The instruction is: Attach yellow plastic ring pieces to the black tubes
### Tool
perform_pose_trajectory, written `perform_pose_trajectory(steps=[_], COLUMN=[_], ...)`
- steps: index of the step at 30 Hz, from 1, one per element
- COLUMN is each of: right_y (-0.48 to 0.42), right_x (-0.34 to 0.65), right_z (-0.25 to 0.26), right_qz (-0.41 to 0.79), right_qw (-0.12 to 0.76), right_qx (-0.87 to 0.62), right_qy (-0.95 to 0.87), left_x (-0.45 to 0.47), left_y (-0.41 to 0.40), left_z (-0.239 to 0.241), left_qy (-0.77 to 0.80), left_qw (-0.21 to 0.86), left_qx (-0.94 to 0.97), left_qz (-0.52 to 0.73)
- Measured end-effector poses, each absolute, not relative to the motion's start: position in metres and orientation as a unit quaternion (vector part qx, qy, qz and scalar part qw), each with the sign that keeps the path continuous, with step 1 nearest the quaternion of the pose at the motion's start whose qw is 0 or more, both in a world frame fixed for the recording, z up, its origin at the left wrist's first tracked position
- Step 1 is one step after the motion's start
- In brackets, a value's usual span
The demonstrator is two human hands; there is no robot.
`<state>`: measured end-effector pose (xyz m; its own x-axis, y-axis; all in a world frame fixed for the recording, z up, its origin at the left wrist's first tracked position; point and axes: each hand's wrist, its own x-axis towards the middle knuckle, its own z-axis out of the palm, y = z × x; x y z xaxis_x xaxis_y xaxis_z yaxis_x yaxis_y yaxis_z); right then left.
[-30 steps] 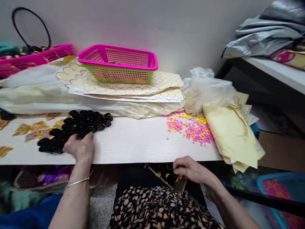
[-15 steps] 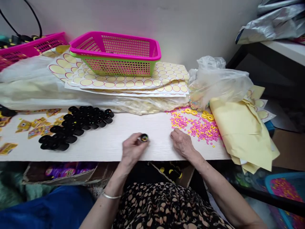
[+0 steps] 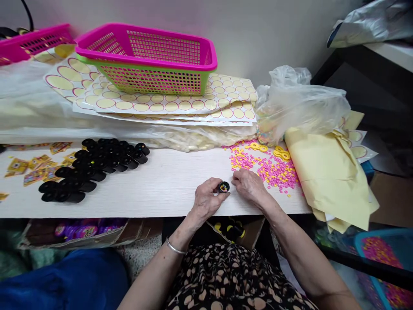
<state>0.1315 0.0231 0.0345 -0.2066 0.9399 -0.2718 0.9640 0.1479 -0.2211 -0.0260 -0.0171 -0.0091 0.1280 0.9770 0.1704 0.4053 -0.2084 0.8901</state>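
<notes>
My left hand (image 3: 208,201) is closed round a small black tube (image 3: 223,187) whose open end shows coloured bits inside. It holds the tube just above the white table (image 3: 167,185), near the front edge. My right hand (image 3: 250,187) is right beside the tube, fingers pinched together at the edge of a scatter of pink and yellow beads (image 3: 264,165); what the pinch holds is too small to see. A pile of several black tubes (image 3: 93,168) lies on the table to the left.
A pink and green basket (image 3: 148,60) rests on sticker sheets (image 3: 167,103) at the back. A clear plastic bag (image 3: 300,105) and yellow paper (image 3: 325,172) lie at the right. Small yellow stickers (image 3: 32,168) sit at the left, a cardboard box (image 3: 230,228) below the table.
My left hand took a black tube from the pile and carried it right. My right hand rose from under the table to the beads and now meets the tube.
</notes>
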Motion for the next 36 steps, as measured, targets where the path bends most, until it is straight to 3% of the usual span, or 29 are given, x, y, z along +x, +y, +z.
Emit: perform_pose_trajectory(steps=[8,20,23,28,33,36], right_y=[0.028,0.022,0.017,0.006,-0.003,-0.006], right_x=[0.135,0.146,0.148,0.14,0.132,0.128], right_z=[0.038,0.014,0.012,0.011,0.02,0.028], right_qz=[-0.19,-0.253,-0.256,-0.169,-0.186,-0.172], right_qw=[0.052,-0.17,-0.195,-0.162,-0.281,-0.28], right_qx=[0.623,0.653,0.626,0.625,0.541,0.487], right_qy=[0.757,0.694,0.71,0.744,0.771,0.809], left_x=[-0.028,-0.028,-0.028,-0.027,-0.027,-0.027], left_y=[-0.017,-0.017,-0.017,-0.016,-0.017,-0.017], left_z=[-0.011,-0.009,-0.008,-0.007,-0.009,-0.009], left_qy=[0.512,0.52,0.522,0.523,0.52,0.514], left_qw=[0.358,0.356,0.359,0.356,0.354,0.353], left_qx=[0.662,0.665,0.659,0.665,0.675,0.683], left_qz=[0.414,0.401,0.406,0.397,0.385,0.382])
